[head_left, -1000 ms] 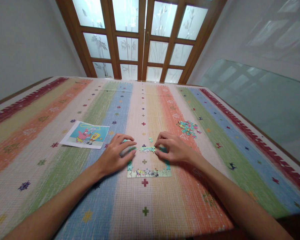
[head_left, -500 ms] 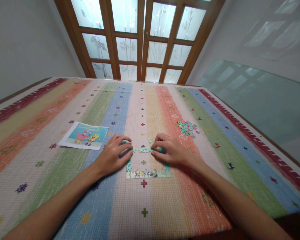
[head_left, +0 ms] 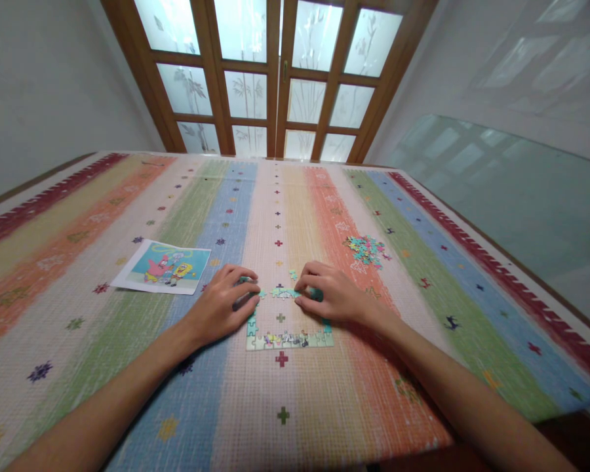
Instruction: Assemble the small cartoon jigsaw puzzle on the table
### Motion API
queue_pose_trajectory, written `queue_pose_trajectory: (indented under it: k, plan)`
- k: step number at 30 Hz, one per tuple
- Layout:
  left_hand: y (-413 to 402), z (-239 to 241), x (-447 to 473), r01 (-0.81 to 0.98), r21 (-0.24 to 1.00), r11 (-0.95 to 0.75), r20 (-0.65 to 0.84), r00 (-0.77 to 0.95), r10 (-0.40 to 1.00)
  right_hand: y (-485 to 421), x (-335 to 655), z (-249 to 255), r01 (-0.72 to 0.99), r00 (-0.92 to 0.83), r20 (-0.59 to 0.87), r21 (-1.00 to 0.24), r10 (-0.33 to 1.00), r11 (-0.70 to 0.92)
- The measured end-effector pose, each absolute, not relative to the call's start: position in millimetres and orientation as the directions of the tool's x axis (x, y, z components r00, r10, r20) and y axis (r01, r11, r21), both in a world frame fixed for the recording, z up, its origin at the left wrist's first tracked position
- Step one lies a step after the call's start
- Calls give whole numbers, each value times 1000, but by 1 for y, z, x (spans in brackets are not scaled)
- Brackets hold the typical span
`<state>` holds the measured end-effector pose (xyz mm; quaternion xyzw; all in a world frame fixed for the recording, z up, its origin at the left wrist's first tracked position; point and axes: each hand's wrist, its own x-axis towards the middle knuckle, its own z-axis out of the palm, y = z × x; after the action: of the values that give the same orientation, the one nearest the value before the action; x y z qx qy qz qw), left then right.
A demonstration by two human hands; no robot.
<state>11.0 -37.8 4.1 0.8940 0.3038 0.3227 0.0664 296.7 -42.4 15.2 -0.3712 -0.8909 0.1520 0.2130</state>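
A partly joined jigsaw puzzle border lies flat before me, its bottom row and parts of both sides showing. My left hand rests over its upper left corner, curled fingertips on a small turquoise puzzle piece. Across a gap, my right hand has thumb and fingers closed on the right end of the top strip of puzzle pieces. One loose puzzle piece sits just beyond that strip. My fingers hide the upper parts of both sides.
A printed cartoon picture lies to the left of my left hand. Farther off on the right is a heap of loose puzzle pieces. A striped tablecloth covers the table, and wooden glazed doors stand behind it.
The whole view has shifted slightly. Both hands keep nearly the same pose at the top of the puzzle border, and no piece has clearly moved.
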Motion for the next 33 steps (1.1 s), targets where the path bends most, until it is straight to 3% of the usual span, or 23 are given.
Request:
queue_pose_trajectory:
  k: [16,23,33]
  plan:
    - [-39,4,10,508,325,-798,523,607,599,-42,298,21,584,-613,285,-466,737,665]
    - [-39,4,11,509,325,-797,512,614,601,-29,294,12,662,-505,358,-423,785,619]
    - [-38,2,10,504,320,-802,519,615,593,-19,292,9,675,-527,294,-426,798,603]
